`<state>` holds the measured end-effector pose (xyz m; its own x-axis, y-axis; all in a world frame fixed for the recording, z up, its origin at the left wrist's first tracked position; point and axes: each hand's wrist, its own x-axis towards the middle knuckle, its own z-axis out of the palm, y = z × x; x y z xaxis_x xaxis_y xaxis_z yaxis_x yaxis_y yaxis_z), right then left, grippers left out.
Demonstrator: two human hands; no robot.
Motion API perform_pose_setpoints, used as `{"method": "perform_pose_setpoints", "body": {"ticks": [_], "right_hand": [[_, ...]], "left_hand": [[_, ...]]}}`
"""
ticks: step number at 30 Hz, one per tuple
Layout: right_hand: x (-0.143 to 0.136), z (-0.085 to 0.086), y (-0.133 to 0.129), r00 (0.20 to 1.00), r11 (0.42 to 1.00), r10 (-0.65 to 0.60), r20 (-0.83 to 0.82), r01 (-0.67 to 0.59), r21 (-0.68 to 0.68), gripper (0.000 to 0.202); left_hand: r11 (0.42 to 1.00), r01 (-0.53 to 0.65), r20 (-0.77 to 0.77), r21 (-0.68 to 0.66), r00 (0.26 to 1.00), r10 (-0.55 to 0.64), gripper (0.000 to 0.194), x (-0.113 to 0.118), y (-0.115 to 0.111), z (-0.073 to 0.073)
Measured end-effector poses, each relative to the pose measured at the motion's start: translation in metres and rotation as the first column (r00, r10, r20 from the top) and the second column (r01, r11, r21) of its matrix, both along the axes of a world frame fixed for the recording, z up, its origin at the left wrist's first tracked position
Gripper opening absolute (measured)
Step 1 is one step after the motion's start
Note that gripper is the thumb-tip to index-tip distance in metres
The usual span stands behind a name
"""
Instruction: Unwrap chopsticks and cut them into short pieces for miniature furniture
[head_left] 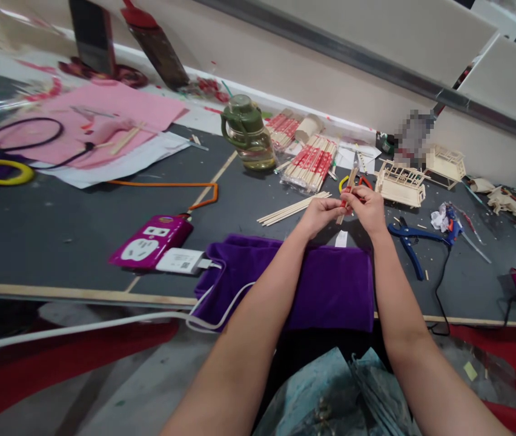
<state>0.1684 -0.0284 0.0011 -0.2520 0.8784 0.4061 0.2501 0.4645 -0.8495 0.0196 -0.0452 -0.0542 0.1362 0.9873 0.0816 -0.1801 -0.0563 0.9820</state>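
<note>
My left hand [322, 215] and my right hand [367, 209] meet above the table, fingers pinched around a small bundle of chopsticks [352, 178] with a red-printed wrapper. The bundle stands roughly upright, its lower ends showing below my fingers. To the left of my hands lie several loose wooden sticks [292, 209]. Behind them are packs of chopsticks in red-and-clear wrapping [312, 160]. A tool with yellow and orange handles [343, 183] is partly hidden behind my right hand. Under my forearms a purple cloth [335, 284] hangs over the table's front edge.
On the right are stick-built models [401, 184], blue cutters [407, 242] and a blue glue gun [455, 230] with a black cord. A green-topped jug [249, 133] stands behind. Leftward are a purple power socket [153, 242], a white adapter [180, 261] and pink sheets [135, 106].
</note>
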Motion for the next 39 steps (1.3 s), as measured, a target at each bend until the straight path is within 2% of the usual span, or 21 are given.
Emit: {"method": "perform_pose_setpoints", "body": {"ticks": [5,9,14,17,22,25,27,31,35,39], "right_hand": [[0.002,-0.004,0.002,0.999,0.998,0.000,-0.053,-0.004,-0.069,0.019],[0.002,-0.003,0.002,0.998,0.999,0.007,-0.068,-0.011,-0.051,0.019],[0.002,-0.003,0.000,0.996,0.996,-0.070,-0.052,0.067,-0.052,0.026],[0.004,-0.003,-0.001,0.994,0.987,-0.089,-0.071,0.078,-0.144,0.031],[0.000,-0.002,-0.004,0.958,0.947,-0.127,-0.256,0.041,-0.318,0.035],[-0.008,-0.002,-0.010,0.913,0.904,-0.208,-0.350,0.043,-0.424,0.037],[-0.012,-0.002,-0.015,0.887,0.882,-0.251,-0.388,0.044,-0.469,0.037],[-0.012,0.001,-0.025,0.864,0.871,-0.261,-0.431,0.018,-0.491,0.033],[0.000,0.006,-0.031,0.836,0.878,-0.293,-0.464,0.044,-0.476,0.031],[0.010,0.008,-0.036,0.830,0.884,-0.332,-0.448,0.107,-0.456,0.031]], "left_hand": [[1.000,0.006,-0.033,0.031,0.999,-0.005,0.039,0.001,0.001,-0.001],[1.000,-0.004,-0.044,0.027,0.999,0.005,0.040,0.002,-0.001,0.004],[0.999,-0.001,-0.109,0.047,0.994,0.006,0.035,0.002,-0.005,0.010],[0.999,0.038,-0.134,0.025,0.990,-0.034,0.035,-0.002,-0.007,0.013],[0.994,0.104,-0.094,-0.019,0.990,-0.105,0.038,-0.006,-0.013,0.023],[0.999,0.040,-0.035,0.004,0.999,-0.040,0.042,-0.003,-0.016,0.028],[1.000,-0.025,-0.046,0.001,0.999,0.025,0.042,-0.001,-0.017,0.030],[0.998,-0.057,-0.122,-0.028,0.991,0.053,0.042,-0.001,-0.020,0.033],[1.000,-0.010,-0.181,-0.028,0.983,0.004,0.041,-0.004,-0.026,0.040],[0.994,0.064,-0.220,-0.084,0.972,-0.081,0.042,-0.003,-0.030,0.046]]}}
